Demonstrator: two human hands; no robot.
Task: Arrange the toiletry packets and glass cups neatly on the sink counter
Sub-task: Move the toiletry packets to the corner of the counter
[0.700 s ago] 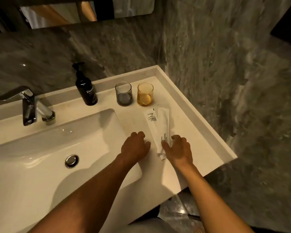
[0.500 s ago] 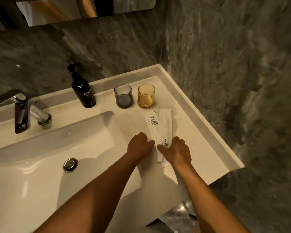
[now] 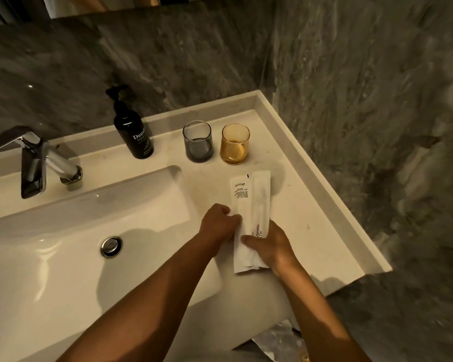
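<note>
White packets point(image 3: 250, 205), two, are pinched at centre frame by left hand point(image 3: 218, 223) and right hand point(image 3: 271, 246); two glasses point(image 3: 198, 141) are seen above.

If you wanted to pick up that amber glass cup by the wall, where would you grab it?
Probably around the side wall of the amber glass cup, reaching in from the front. It stands upright, mouth open, with the smoky grey glass cup just apart on its left, so fingers fit best front and back, or right.

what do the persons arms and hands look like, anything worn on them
Both forearms are bare up to the frame edge, with no sleeves showing. The left hand and right hand are bare: no gloves, watch, bracelets or rings visible.
</note>
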